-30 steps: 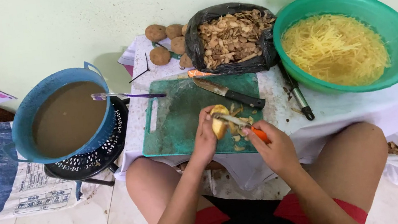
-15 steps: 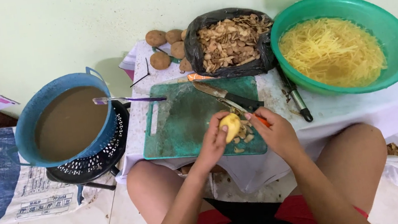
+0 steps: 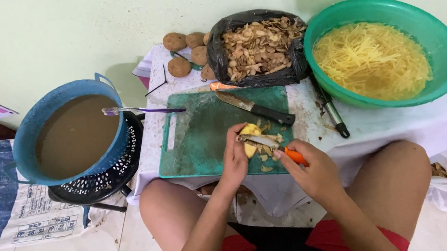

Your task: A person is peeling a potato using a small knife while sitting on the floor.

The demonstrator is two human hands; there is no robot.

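My left hand (image 3: 233, 158) grips a partly peeled yellow potato (image 3: 248, 139) over the near right corner of the green cutting board (image 3: 197, 140). My right hand (image 3: 311, 171) holds an orange-handled peeler (image 3: 277, 148), its metal blade lying across the potato. Loose peel scraps (image 3: 266, 157) lie on the board under the potato. A black-handled knife (image 3: 255, 108) rests diagonally on the board behind my hands.
A black bag of peels (image 3: 259, 44), several unpeeled potatoes (image 3: 183, 51) and a green basin of potato shreds in water (image 3: 382, 49) stand at the back. A blue tub of brown water (image 3: 74, 132) with a purple utensil (image 3: 142, 108) sits left. Another black-handled tool (image 3: 332, 109) lies right of the board.
The peeler went out toward the knife, then came back across the potato. My left hand turned the potato and shifted slightly toward me.
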